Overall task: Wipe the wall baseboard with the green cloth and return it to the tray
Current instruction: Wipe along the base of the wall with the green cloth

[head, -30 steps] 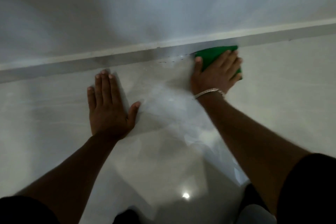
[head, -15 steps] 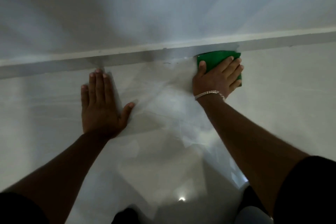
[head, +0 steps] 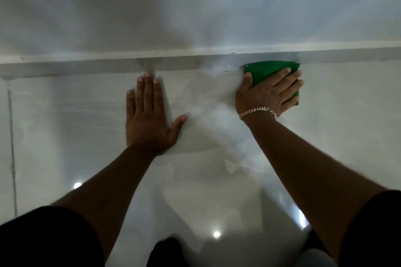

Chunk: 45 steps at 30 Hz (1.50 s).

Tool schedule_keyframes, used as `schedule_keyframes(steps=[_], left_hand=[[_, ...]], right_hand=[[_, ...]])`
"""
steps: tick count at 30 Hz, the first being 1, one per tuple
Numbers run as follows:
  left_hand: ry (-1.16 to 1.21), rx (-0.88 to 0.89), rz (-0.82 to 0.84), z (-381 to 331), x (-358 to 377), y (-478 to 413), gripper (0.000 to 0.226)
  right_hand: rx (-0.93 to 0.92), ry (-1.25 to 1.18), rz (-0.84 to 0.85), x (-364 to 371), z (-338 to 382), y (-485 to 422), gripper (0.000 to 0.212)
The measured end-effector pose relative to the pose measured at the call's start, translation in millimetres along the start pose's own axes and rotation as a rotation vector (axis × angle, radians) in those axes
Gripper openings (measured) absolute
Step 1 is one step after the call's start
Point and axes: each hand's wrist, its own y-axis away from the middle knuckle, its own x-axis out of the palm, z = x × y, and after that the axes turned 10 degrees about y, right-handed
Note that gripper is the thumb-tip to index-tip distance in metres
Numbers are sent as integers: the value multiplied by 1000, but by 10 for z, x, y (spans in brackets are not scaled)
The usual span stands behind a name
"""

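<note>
A folded green cloth [head: 265, 70] lies pressed against the foot of the grey baseboard [head: 86, 67], which runs across the view where the wall meets the floor. My right hand [head: 269, 95], with a chain bracelet at the wrist, lies flat on the cloth with its fingers spread over it. My left hand [head: 149, 121] rests palm down on the glossy floor, fingers straight, fingertips just short of the baseboard, holding nothing. No tray is in view.
The pale wall [head: 195, 6] fills the upper half. The shiny light floor tiles [head: 347, 115] reflect spots of light, and a dark grout line [head: 12, 147] runs along the far left. My dark-clothed knees sit at the bottom edge.
My right hand has slid the cloth to the right along the baseboard. My left hand stays flat on the floor, and the view has shifted so the baseboard looks more level.
</note>
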Motion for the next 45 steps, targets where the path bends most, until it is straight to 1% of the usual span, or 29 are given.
schedule_keyframes(steps=[2, 5, 7, 9, 10, 13, 14, 15, 18, 20, 23, 24, 26, 28, 29, 30, 31, 35, 37, 39, 40, 41, 43, 45], left_hand=[[-7, -4, 7, -11, -8, 1, 102], [-13, -11, 19, -14, -29, -5, 102], [-9, -16, 25, -12, -37, -5, 101], [-11, -22, 33, -28, -47, -1, 101], [-12, -25, 35, -35, -52, 0, 101], [-8, -24, 33, -31, -43, -8, 100], [-5, -21, 35, -28, -36, -11, 100], [-3, -20, 37, -21, -30, -9, 100], [1, -20, 43, -9, -25, -10, 101], [7, -23, 48, -15, -43, -17, 102], [13, -22, 64, -12, -74, 1, 101], [7, -18, 63, 1, -81, 18, 100], [-2, -14, 62, 29, -84, 43, 100], [1, -14, 53, 46, -65, 44, 100], [2, -15, 51, 44, -54, 44, 99], [3, -14, 49, 40, -50, 43, 100], [4, -11, 46, 37, -50, 40, 100], [-22, -7, 74, 73, -42, 33, 100], [-29, -7, 82, 78, -45, 32, 100], [-21, -7, 61, 77, -47, 33, 100], [-18, -5, 49, 80, -44, 36, 99], [-15, -1, 39, 83, -32, 42, 99], [-15, 7, 25, 85, -6, 52, 99], [-20, 6, 17, 92, 9, 44, 99]], right_hand=[[-34, 26, 14, 24, 114, 98, 92], [-223, 107, 57, 73, 177, 343, 91], [-343, 146, 57, 58, 91, 364, 90], [-389, 153, 34, 29, -87, 274, 89], [-350, 131, 26, 7, -148, 215, 89], [-44, 23, 30, -2, 15, 140, 92], [21, 16, 35, 15, 160, 186, 92], [34, 12, 48, 29, 313, 270, 92], [-85, -1, 89, 103, 610, 572, 91], [-175, 19, 102, 139, 567, 661, 91], [-326, 66, 79, 108, 203, 479, 90], [-321, 69, 55, 83, 73, 369, 90], [-166, 32, 36, 26, -72, 135, 92], [16, 2, 41, 2, -16, -1, 93], [70, 8, 40, 11, 72, 20, 93], [80, 16, 41, 31, 192, 98, 93], [51, 15, 53, 57, 337, 226, 93], [-196, 6, 127, 202, 812, 883, 95], [-283, 27, 145, 192, 779, 939, 94], [-385, 69, 133, 163, 519, 767, 92], [-381, 83, 106, 143, 338, 611, 91], [-314, 79, 72, 106, 159, 417, 90], [-71, 45, 30, -6, -80, -1, 92], [103, 26, 35, -67, -124, -258, 94]])
